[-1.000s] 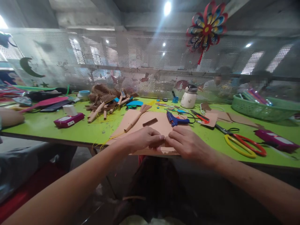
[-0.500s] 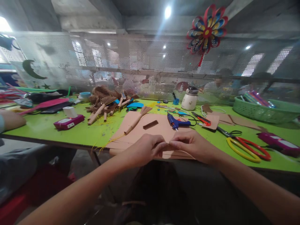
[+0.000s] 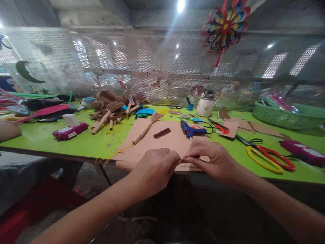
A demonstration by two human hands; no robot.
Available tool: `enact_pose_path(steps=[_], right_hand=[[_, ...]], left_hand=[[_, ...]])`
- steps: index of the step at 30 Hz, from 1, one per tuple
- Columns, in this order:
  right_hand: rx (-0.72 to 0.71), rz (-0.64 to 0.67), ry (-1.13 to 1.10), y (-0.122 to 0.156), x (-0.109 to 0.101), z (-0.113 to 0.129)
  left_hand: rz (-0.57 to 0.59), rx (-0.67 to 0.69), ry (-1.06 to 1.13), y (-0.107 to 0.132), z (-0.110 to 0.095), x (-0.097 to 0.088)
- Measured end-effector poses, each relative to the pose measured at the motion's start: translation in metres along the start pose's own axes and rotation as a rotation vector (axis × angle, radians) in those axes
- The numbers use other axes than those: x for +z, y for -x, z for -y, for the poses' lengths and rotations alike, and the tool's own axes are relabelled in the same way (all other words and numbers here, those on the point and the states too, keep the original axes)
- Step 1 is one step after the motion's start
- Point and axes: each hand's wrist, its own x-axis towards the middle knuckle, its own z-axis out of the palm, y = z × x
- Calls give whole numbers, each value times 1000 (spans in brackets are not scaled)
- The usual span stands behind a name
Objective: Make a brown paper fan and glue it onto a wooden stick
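Note:
My left hand (image 3: 158, 167) and my right hand (image 3: 212, 157) meet fingertip to fingertip above the front edge of the table. Both are closed in a pinch on a thin brown strip (image 3: 184, 159), of which only a sliver shows between the fingers. Under and behind them lie brown paper sheets (image 3: 144, 150). On the sheets rest a dark brown pleated paper piece (image 3: 161, 133) and a rolled paper tube with a fringed end (image 3: 147, 128). Just beyond my right hand lies a blue glue gun (image 3: 190, 129), its nozzle pointing toward the back.
Scissors with yellow and red handles (image 3: 270, 159) and a purple power socket (image 3: 302, 151) lie to the right, with a green basket (image 3: 286, 118) behind. A pile of brown paper rolls (image 3: 109, 110) and another purple socket (image 3: 69, 131) are left. Someone's arm (image 3: 8, 130) rests at the far left.
My left hand has turned, with its knuckles raised and a ring now showing. My right fingers have shifted slightly, and a sliver of brown strip shows between the fingertips. The view has tilted slightly.

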Motion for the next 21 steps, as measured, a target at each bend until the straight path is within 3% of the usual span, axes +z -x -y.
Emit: enact_pose_path(steps=[7, 12, 21], right_hand=[[-182, 24, 101, 2, -12, 17], [-175, -14, 118, 4, -15, 30], [-137, -57, 157, 8, -17, 32]], left_hand=[[-63, 138, -76, 5, -12, -14], [-74, 183, -91, 10, -17, -25], [-161, 128, -16, 13, -16, -28]])
